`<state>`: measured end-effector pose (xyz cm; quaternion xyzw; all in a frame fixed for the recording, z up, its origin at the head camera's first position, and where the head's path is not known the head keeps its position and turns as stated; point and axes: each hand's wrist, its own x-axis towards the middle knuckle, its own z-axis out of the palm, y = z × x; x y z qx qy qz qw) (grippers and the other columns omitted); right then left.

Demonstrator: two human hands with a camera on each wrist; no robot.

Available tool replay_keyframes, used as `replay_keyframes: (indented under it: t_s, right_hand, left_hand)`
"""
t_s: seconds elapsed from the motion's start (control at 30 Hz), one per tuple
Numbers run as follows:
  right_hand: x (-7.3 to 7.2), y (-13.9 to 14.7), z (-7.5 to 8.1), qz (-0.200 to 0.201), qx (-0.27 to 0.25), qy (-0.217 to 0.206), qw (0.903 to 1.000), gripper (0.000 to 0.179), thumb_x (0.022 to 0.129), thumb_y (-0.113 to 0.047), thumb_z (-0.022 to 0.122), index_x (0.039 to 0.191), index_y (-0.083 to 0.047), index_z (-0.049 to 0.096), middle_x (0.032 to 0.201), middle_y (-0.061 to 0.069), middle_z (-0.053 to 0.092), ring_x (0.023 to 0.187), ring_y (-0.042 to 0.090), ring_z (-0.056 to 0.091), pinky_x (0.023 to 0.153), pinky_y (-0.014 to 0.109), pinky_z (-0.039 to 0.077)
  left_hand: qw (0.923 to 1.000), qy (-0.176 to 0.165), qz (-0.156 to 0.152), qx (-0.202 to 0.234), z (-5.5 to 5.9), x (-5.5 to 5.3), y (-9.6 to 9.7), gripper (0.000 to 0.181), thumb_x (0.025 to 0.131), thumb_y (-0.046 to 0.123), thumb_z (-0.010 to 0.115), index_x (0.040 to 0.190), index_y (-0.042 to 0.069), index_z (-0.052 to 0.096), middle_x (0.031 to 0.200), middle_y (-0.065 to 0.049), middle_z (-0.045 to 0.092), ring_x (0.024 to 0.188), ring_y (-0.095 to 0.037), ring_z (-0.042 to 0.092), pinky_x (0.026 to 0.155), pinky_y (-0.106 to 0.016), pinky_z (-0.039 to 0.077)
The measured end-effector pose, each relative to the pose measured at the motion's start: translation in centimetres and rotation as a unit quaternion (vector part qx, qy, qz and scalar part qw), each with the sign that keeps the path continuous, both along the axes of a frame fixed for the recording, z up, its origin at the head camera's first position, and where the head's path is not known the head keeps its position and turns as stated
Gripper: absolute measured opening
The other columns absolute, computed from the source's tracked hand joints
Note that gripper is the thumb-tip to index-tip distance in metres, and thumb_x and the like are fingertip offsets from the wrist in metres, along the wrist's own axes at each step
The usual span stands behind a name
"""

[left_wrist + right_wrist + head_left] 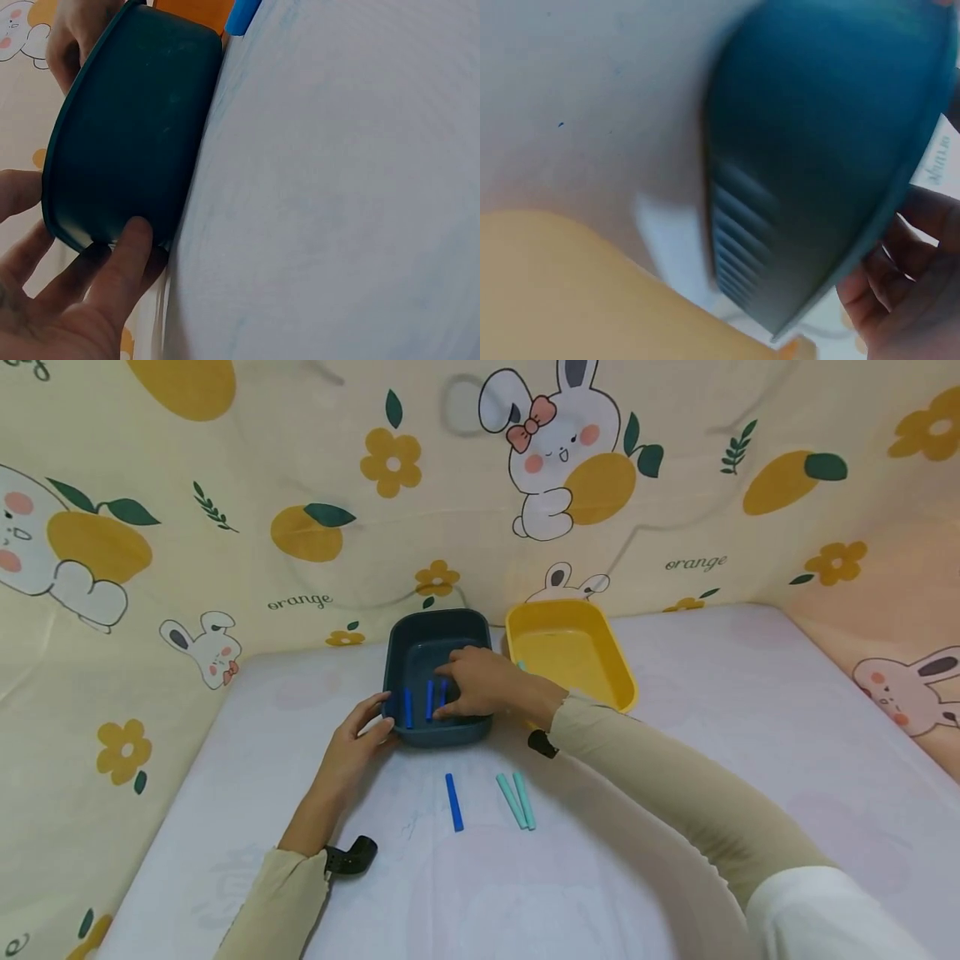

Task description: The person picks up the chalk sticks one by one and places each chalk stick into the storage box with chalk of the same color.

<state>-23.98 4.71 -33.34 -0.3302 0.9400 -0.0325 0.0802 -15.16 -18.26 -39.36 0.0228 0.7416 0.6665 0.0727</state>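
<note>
A dark blue-green plastic bin [442, 737] stands at the back of the table with several blue sticks [408, 708], shaped like chalk, lying inside. My left hand [356, 743] rests at its left side. In the left wrist view the thumb [133, 240] presses the bin's outer wall and other fingers reach the rim. My right hand [480, 681] is over the bin's right side, thumb and forefinger at the two ends of a blue stick [443, 690]. The right wrist view is blurred; the bin's wall [810, 142] hides that stick, while curled fingers [900, 255] show beyond the rim.
A yellow bin [621, 681] stands just right of the dark one, a mint-green stick [521, 667] showing at its left side, partly behind the right hand. On the table in front lie one blue stick [454, 802] and two mint-green sticks [512, 802]. A patterned cloth [450, 527] hangs behind.
</note>
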Motion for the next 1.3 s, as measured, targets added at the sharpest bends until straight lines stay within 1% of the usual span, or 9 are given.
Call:
replay_keyframes:
  t_s: [0.1, 0.23, 0.4, 0.63, 0.77, 0.9, 1.0, 1.2, 1.3]
  right_hand:
    - [0.7, 0.6, 0.5, 0.003, -0.022, 0.005, 0.9997, 0.078, 0.084, -0.068, 0.064, 0.143, -0.018, 0.055, 0.133, 0.006, 0.059, 0.115, 0.022, 0.054, 0.104, 0.04, 0.05]
    - [1.8, 1.9, 0.7, -0.001, -0.042, 0.004, 0.9991, 0.077, 0.084, -0.067, 0.065, 0.143, -0.018, 0.055, 0.127, 0.004, 0.062, 0.111, 0.021, 0.055, 0.099, 0.038, 0.052]
    - [3.5, 3.6, 0.9, -0.006, -0.066, 0.006, 0.9978, 0.077, 0.083, -0.065, 0.068, 0.142, -0.018, 0.055, 0.132, 0.006, 0.06, 0.112, 0.022, 0.055, 0.101, 0.038, 0.051]
    - [6.8, 5.4, 0.9, 0.029, -0.099, 0.025, 0.9943, 0.075, 0.081, -0.062, 0.072, 0.141, -0.02, 0.057, 0.125, 0.001, 0.061, 0.106, 0.017, 0.054, 0.093, 0.032, 0.052]
    - [8.5, 5.7, 0.7, 0.045, -0.101, 0.011, 0.9938, 0.074, 0.081, -0.062, 0.073, 0.141, -0.022, 0.057, 0.124, -0.001, 0.061, 0.105, 0.015, 0.052, 0.09, 0.031, 0.051]
    - [9.5, 5.7, 0.3, 0.057, -0.1, -0.004, 0.9934, 0.074, 0.08, -0.063, 0.072, 0.141, -0.023, 0.057, 0.122, -0.003, 0.061, 0.104, 0.014, 0.051, 0.09, 0.029, 0.051]
    - [10.1, 5.6, -0.3, 0.064, -0.096, -0.011, 0.9932, 0.075, 0.08, -0.064, 0.072, 0.141, -0.023, 0.057, 0.122, -0.003, 0.061, 0.104, 0.012, 0.052, 0.09, 0.029, 0.051]
    - [10.9, 4.8, -1.1, 0.071, -0.077, -0.031, 0.994, 0.075, 0.08, -0.066, 0.071, 0.139, -0.023, 0.059, 0.125, -0.004, 0.062, 0.11, 0.013, 0.054, 0.094, 0.031, 0.052]
    - [11.2, 4.5, -1.7, 0.075, -0.067, -0.044, 0.9939, 0.075, 0.079, -0.067, 0.071, 0.139, -0.024, 0.059, 0.124, -0.005, 0.062, 0.108, 0.011, 0.053, 0.092, 0.029, 0.051]
  left_hand:
    - [1.0, -0.004, 0.006, -0.002, -0.1, 0.0, 0.1, 0.049, 0.104, 0.016, 0.053, 0.151, 0.011, 0.039, 0.16, -0.017, 0.032, 0.135, -0.035, 0.049, 0.105, -0.036, 0.051]
    - [0.9999, -0.009, 0.01, -0.005, -0.2, 0.0, 0.2, 0.048, 0.104, 0.017, 0.053, 0.15, 0.011, 0.04, 0.161, -0.015, 0.031, 0.135, -0.034, 0.049, 0.104, -0.039, 0.053]
    - [0.9999, -0.008, 0.012, 0.002, -0.4, 0.0, 0.2, 0.048, 0.104, 0.018, 0.054, 0.149, 0.01, 0.041, 0.162, -0.015, 0.028, 0.138, -0.034, 0.046, 0.106, -0.043, 0.05]
    - [0.9999, 0.0, 0.015, 0.0, -0.4, 0.0, 0.3, 0.047, 0.103, 0.017, 0.054, 0.148, 0.008, 0.041, 0.161, -0.016, 0.029, 0.136, -0.034, 0.047, 0.105, -0.042, 0.051]
    - [0.9998, 0.002, 0.016, -0.006, -0.2, -0.1, 0.2, 0.047, 0.103, 0.017, 0.054, 0.147, 0.008, 0.042, 0.161, -0.016, 0.029, 0.134, -0.034, 0.049, 0.105, -0.042, 0.051]
    - [0.9999, 0.003, 0.015, -0.005, -0.1, -0.1, 0.2, 0.047, 0.103, 0.018, 0.054, 0.147, 0.009, 0.042, 0.161, -0.015, 0.029, 0.135, -0.035, 0.049, 0.106, -0.045, 0.05]
    - [0.9999, 0.002, 0.013, -0.007, -0.1, -0.1, 0.2, 0.047, 0.103, 0.018, 0.054, 0.148, 0.009, 0.041, 0.162, -0.016, 0.028, 0.136, -0.034, 0.048, 0.106, -0.046, 0.05]
    - [0.9998, -0.003, 0.017, -0.011, -0.3, 0.1, 0.2, 0.047, 0.104, 0.019, 0.054, 0.148, 0.011, 0.041, 0.161, -0.014, 0.03, 0.135, -0.033, 0.049, 0.104, -0.041, 0.052]
    - [0.9998, -0.006, 0.017, -0.009, -0.2, 0.2, 0.3, 0.048, 0.103, 0.017, 0.054, 0.149, 0.01, 0.04, 0.161, -0.015, 0.03, 0.136, -0.034, 0.048, 0.105, -0.043, 0.051]
